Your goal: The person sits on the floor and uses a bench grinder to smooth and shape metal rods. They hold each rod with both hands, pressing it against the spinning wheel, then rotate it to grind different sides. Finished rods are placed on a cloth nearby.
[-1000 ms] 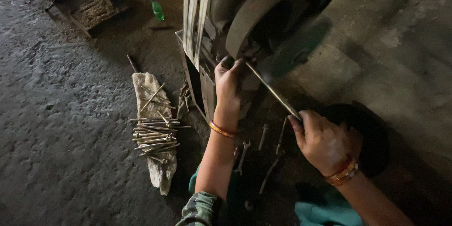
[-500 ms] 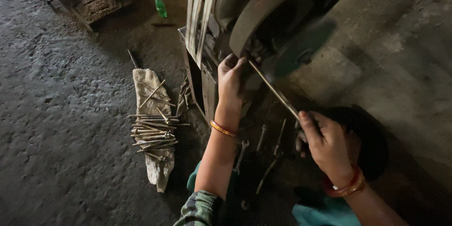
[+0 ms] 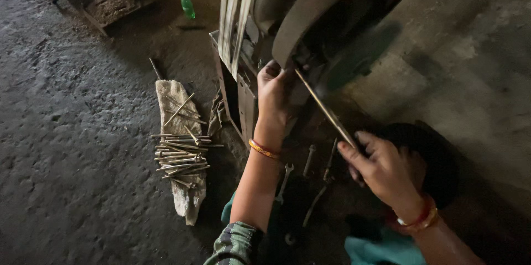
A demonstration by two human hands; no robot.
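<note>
A thin metal rod (image 3: 323,107) runs slantwise from the grinding wheel (image 3: 315,16) down to my right hand (image 3: 381,168), which grips its lower end. My left hand (image 3: 275,96) is closed around the rod's upper end, right at the wheel's lower edge. Both wrists carry orange bangles. The rod's tip is hidden behind my left fingers and the wheel's rim.
A pile of several similar metal rods (image 3: 180,151) lies on a dirty pale cloth (image 3: 180,187) on the dark floor to the left. Wrenches (image 3: 310,182) lie on the ground between my arms. A green bottle (image 3: 187,5) stands farther back, beside the belt-driven machine frame (image 3: 235,38).
Both hands keep their grip on the rod. The right hand has dropped slightly lower and rightward in view; the left stays at the wheel.
</note>
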